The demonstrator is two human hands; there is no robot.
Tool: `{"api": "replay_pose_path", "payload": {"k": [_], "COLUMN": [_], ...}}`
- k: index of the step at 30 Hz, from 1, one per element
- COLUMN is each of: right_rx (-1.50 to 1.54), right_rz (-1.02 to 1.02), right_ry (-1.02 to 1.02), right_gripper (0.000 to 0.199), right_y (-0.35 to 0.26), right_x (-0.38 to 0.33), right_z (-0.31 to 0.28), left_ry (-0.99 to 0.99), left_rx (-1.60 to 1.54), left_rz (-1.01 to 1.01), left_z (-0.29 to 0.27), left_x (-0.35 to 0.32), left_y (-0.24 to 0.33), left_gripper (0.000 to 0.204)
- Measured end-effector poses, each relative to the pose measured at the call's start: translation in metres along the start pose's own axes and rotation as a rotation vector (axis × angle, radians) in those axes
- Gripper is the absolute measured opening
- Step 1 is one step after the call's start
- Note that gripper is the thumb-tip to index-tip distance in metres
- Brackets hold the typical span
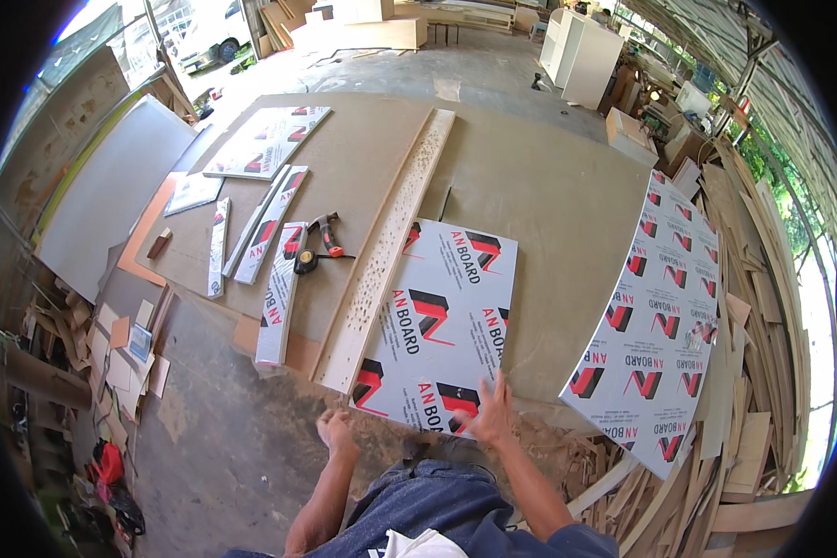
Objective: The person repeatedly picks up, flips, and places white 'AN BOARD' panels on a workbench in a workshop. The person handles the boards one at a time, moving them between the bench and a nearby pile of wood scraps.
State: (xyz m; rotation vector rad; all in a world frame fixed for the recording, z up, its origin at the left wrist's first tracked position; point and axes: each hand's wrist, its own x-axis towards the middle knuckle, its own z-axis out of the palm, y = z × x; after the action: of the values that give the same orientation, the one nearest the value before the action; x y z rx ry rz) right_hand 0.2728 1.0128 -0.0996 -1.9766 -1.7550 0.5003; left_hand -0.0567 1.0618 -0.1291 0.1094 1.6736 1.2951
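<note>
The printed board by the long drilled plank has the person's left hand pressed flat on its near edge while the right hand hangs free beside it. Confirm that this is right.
Not quite: the hands are swapped. In the head view the right hand lies spread on the near edge of the printed board, and the left hand hangs free beside it, loosely curled and holding nothing. The board does lie next to the long drilled plank.

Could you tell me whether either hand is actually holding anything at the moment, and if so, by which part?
Nothing is gripped. The right hand lies flat with spread fingers on the printed white panel, near its front edge. The left hand is loosely closed beside that edge, holding nothing visible.
</note>
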Motion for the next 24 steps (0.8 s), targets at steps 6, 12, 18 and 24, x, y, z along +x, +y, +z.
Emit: {"api": "replay_pose_path", "payload": {"k": [6, 12, 18, 24], "right_rx": [-0.069, -0.112, -0.077, -0.15], "right_rz": [-0.053, -0.067, -0.056, -0.081], "right_ry": [-0.145, -0.097, -0.12, -0.148], "right_gripper": [0.114, 0.11, 0.109, 0.109], "right_y": [-0.025, -0.027, -0.018, -0.011], "right_x": [-0.061, -0.028, -0.004, 0.01], "right_z": [-0.001, 0.004, 0.006, 0.003], "left_ry": [-0.533, -0.932, -0.951, -0.933], "left_rx": [0.761, 1.549, 1.855, 1.798], "left_rz": [0.995, 1.262, 1.29, 1.396], "left_z": [-0.02, 0.013, 0.035, 0.047], "left_x": [-0.032, -0.034, -0.01, 0.012], "left_y": [0.034, 0.077, 0.077, 0.073], "left_gripper": [0.054, 0.088, 0.1, 0.087]}}
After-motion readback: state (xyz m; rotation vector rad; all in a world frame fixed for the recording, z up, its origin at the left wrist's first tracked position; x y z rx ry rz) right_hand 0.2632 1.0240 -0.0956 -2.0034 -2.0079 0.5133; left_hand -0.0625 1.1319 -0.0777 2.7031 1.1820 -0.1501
